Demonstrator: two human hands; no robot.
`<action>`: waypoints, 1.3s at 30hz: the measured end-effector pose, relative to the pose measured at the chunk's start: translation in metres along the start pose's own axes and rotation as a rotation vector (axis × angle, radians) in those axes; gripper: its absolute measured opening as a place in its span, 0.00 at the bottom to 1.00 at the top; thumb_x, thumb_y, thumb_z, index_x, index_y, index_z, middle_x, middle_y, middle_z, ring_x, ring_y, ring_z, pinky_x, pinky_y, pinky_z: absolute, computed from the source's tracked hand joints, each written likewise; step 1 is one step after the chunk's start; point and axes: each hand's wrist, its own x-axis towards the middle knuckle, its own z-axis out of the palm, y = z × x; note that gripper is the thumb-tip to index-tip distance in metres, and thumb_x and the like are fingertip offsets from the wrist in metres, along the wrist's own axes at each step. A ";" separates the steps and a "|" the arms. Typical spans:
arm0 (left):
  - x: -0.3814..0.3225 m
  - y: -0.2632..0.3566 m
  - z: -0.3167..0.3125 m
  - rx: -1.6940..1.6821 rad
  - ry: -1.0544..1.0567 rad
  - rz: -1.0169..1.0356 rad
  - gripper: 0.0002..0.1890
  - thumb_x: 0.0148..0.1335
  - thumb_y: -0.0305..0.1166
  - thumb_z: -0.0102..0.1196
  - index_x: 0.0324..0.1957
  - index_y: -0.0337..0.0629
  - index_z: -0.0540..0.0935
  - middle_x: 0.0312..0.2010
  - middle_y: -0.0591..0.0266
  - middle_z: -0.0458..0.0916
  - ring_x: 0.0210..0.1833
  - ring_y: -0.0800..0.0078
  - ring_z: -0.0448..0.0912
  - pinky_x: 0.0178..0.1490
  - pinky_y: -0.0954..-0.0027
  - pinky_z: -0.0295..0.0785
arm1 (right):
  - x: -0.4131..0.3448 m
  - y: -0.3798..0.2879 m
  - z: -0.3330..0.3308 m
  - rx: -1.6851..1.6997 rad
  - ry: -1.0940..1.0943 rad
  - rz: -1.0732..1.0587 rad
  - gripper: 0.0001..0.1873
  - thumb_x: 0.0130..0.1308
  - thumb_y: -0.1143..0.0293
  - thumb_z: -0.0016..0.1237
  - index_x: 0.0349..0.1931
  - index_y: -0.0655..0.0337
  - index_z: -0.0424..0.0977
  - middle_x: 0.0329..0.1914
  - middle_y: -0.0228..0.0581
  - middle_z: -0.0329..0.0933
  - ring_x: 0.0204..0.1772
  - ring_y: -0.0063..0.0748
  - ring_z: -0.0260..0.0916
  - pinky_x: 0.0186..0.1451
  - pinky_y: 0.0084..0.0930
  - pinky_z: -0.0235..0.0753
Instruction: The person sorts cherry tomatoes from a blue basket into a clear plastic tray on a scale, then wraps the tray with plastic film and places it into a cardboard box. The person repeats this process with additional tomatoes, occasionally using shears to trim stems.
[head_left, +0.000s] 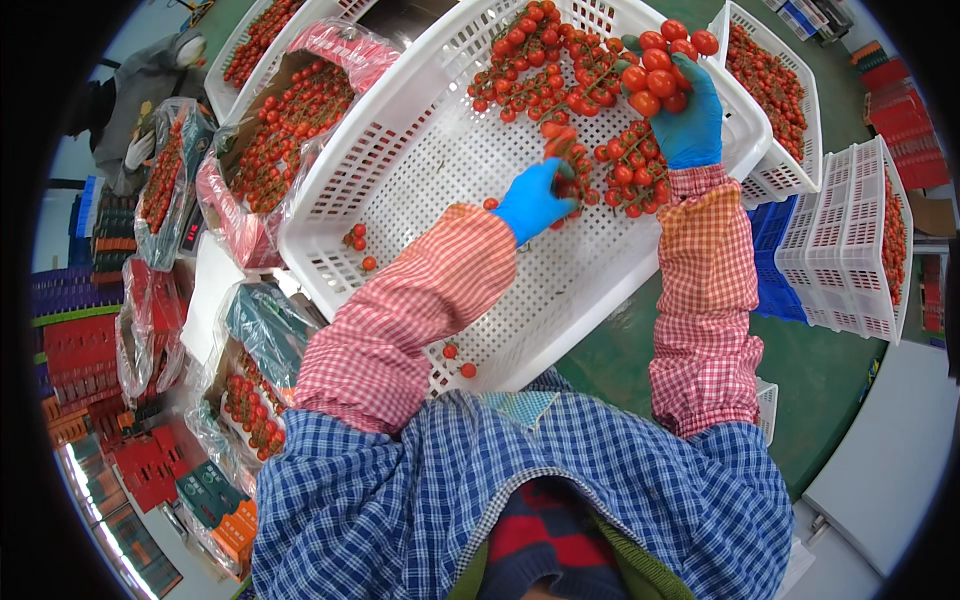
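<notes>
A large white perforated plastic crate (487, 142) lies before me, with several vine bunches of red cherry tomatoes (525, 82) at its far right end. My right hand (688, 120), in a blue glove, holds up a bunch of cherry tomatoes (660, 75) by the crate's right rim. Gloved in blue too, my left hand (531, 201) has its fingers around a blurred tomato bunch (576, 161) low in the crate; its fingertips are partly hidden. Another bunch (634, 169) rests between the two hands. Loose tomatoes (360, 238) lie near the crate's left wall.
On the left stand a plastic-lined red box of tomatoes (292, 127) and a green box wrapped in film (270, 322). Tomato-filled white crates (840, 240) are at the right, above a blue crate (772, 262). A person in grey (146, 105) is at the far left.
</notes>
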 end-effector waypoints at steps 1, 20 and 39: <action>-0.009 -0.005 -0.003 0.165 0.000 0.071 0.19 0.48 0.27 0.57 0.45 0.42 0.72 0.41 0.50 0.73 0.44 0.58 0.74 0.47 0.65 0.71 | -0.002 0.002 -0.001 -0.008 -0.081 -0.004 0.20 0.54 0.68 0.52 0.48 0.59 0.68 0.47 0.35 0.70 0.50 0.32 0.69 0.52 0.34 0.71; -0.103 -0.020 -0.069 -0.724 -0.083 -0.102 0.22 0.55 0.34 0.45 0.54 0.43 0.69 0.43 0.56 0.75 0.46 0.66 0.75 0.51 0.63 0.70 | -0.082 0.083 0.032 0.169 -0.695 0.442 0.31 0.51 0.72 0.43 0.59 0.63 0.58 0.52 0.45 0.68 0.54 0.42 0.66 0.60 0.41 0.64; -0.547 -0.218 -0.274 -0.582 0.860 0.155 0.27 0.53 0.24 0.45 0.59 0.38 0.61 0.51 0.52 0.71 0.49 0.61 0.74 0.52 0.64 0.71 | -0.240 0.250 0.226 -0.723 -1.142 0.284 0.41 0.51 0.72 0.54 0.65 0.54 0.49 0.59 0.39 0.62 0.61 0.35 0.61 0.61 0.32 0.63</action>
